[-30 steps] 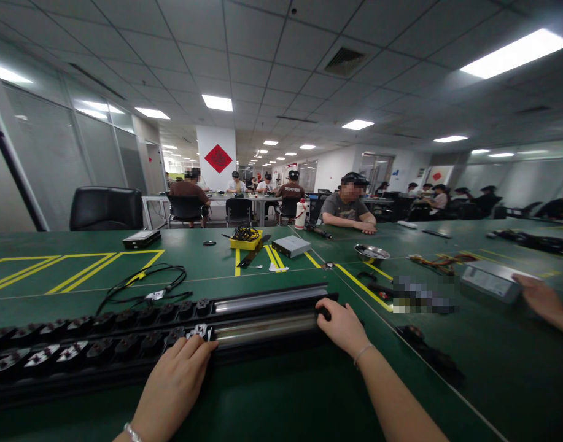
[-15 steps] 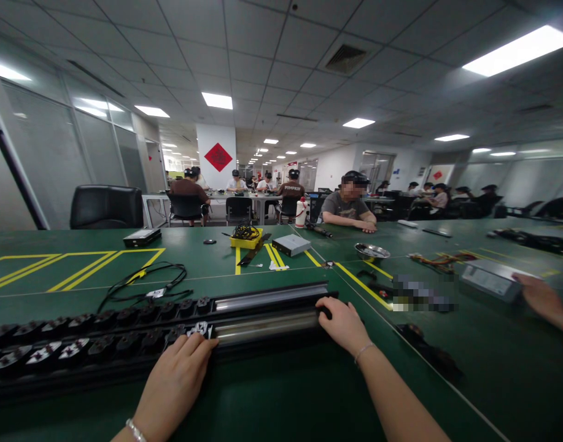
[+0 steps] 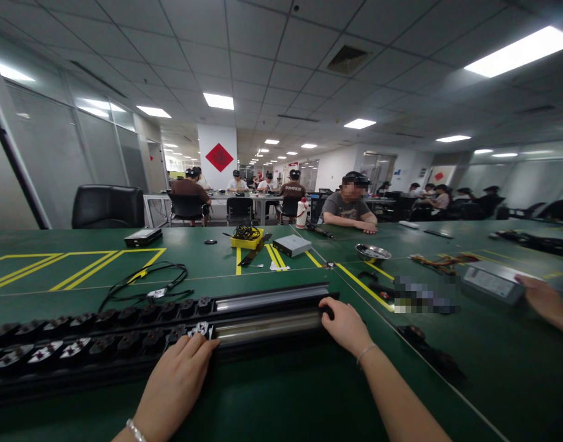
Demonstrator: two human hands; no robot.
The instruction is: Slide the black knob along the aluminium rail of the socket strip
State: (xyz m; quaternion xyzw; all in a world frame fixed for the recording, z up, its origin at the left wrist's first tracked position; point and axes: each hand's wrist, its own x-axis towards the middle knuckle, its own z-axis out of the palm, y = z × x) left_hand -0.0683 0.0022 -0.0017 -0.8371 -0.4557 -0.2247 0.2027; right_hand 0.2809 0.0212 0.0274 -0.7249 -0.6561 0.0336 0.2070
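Two long black tracks lie side by side on the green table, each with a row of black plug-like modules on the left and a bare silvery strip on the right. On the near track (image 3: 267, 326), my left hand (image 3: 182, 368) has its fingers curled over the last module (image 3: 202, 329), which has a white and silver top. My right hand (image 3: 348, 325) is closed around the right end of that same track, its thumb and fingers against a dark end piece. Behind it lies the far track (image 3: 272, 299), touched by neither hand.
A black cable (image 3: 170, 270) lies behind the tracks. Farther back are a yellow tray (image 3: 244, 242) of cables, a grey drive box (image 3: 291, 245) and a metal bowl (image 3: 373, 252). At right, another person's hand (image 3: 546, 301) touches a silver box (image 3: 493, 282). A person (image 3: 348, 209) sits opposite.
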